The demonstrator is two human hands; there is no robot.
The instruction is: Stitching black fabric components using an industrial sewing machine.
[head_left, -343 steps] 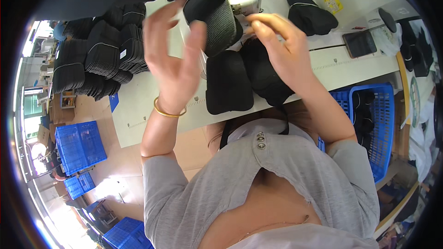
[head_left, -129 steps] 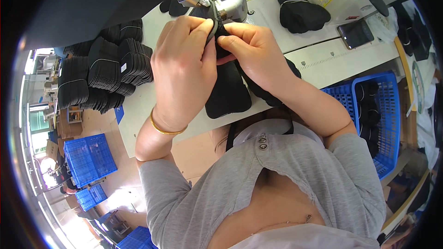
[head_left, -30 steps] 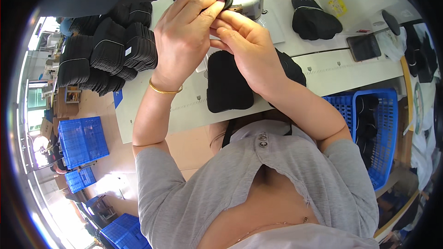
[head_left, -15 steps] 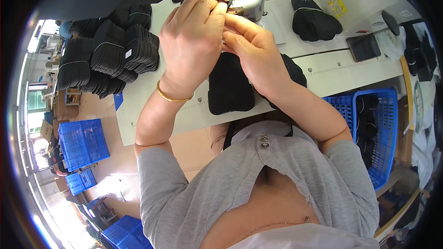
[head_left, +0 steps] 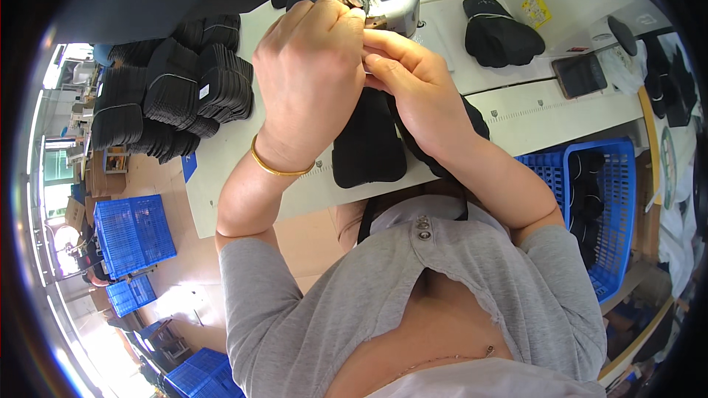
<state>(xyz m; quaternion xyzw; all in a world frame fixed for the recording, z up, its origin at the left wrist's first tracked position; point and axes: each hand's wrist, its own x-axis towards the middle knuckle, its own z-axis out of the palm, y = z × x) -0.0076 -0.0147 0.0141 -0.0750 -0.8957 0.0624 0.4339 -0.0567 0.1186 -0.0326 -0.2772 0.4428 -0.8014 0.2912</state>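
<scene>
My left hand, with a gold bangle on the wrist, and my right hand are pressed together at the needle area of a sewing machine. The fingertips of both pinch a small black fabric piece there; most of it is hidden behind my hands. A flat black piece lies on the white table just below my hands, with another dark piece showing under my right wrist.
Stacks of black pieces fill the table's left end. A black bundle and a dark phone lie to the right. A blue crate with black pieces stands at right; more blue crates sit on the floor left.
Earlier my hands were apart holding up a black piece; they have since closed together at the machine's needle. Over the last second they have barely shifted.
</scene>
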